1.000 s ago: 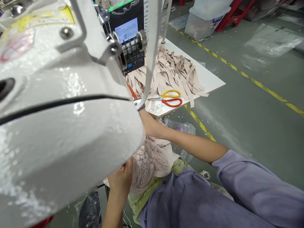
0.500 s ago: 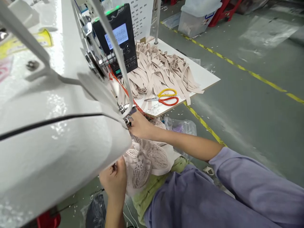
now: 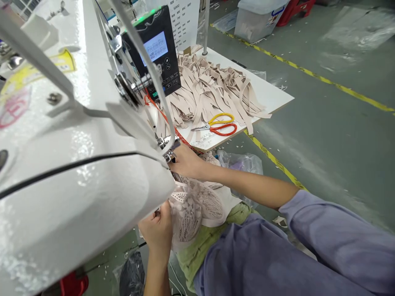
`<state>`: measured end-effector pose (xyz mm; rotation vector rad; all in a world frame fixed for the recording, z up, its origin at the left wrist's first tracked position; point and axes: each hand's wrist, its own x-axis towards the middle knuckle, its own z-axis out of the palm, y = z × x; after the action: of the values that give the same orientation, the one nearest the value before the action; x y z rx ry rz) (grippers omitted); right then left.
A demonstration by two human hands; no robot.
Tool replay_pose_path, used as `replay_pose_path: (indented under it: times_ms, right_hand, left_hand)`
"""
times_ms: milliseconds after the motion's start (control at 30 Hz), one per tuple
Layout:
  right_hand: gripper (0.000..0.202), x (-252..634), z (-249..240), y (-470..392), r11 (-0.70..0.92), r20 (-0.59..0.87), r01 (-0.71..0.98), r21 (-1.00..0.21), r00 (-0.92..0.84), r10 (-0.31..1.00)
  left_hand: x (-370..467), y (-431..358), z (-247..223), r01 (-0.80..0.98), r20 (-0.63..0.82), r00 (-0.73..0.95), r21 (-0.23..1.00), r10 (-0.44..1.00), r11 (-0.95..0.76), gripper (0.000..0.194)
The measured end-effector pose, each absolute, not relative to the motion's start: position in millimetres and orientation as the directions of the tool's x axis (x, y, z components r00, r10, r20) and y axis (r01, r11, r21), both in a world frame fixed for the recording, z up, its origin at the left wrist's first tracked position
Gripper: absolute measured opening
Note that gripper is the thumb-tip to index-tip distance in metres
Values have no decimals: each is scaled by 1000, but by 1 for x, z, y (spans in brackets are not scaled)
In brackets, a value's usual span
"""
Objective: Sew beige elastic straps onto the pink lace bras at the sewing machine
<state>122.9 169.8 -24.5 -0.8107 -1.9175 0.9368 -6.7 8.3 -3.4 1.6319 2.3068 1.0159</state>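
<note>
A beige lace bra (image 3: 187, 216) hangs in front of the white sewing machine (image 3: 101, 197), partly over a green cloth on the lap. My left hand (image 3: 159, 228) is closed below the machine head, thumb against the bra's edge; its fingertips are partly hidden. Close beside the needle and presser foot (image 3: 169, 155), my right hand (image 3: 188, 162) lies at the upper end of the bra. Its fingers are mostly hidden behind the machine head, so I cannot see what they grip. The stitching spot is hidden too.
On the white table (image 3: 274, 98) lie a heap of beige strips (image 3: 212, 86) and scissors (image 3: 220, 124) with yellow and red handles. A control panel (image 3: 156, 53) stands by the machine. Beneath the table edge is a clear plastic bag (image 3: 247, 164). A plastic bin (image 3: 256, 22) stands on the floor.
The whole view has shifted slightly, so things appear a little further right. Both hands stay at about the same places on the bra and by the needle.
</note>
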Motion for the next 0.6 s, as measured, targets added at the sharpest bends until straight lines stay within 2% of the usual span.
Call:
replay_pose_path:
  times_ms: [100, 300, 400, 600]
  right_hand:
    - [12, 125, -23, 171, 549, 428, 191, -814, -443, 788]
    - [8, 132, -22, 172, 546, 454, 115, -830, -431, 780]
    - [11, 134, -21, 171, 523, 443, 93, -848, -419, 793]
    - [9, 131, -27, 168, 476, 425, 58, -878, -365, 828]
  left_hand:
    - [-6, 10, -4, 791, 255, -384, 586, 887, 174, 27]
    - [-2, 14, -2, 791, 219, -394, 575, 893, 209, 32]
    - [-5, 14, -1, 772, 126, -410, 575, 903, 270, 34]
    - [-23, 5, 0, 764, -116, -251, 586, 961, 270, 48]
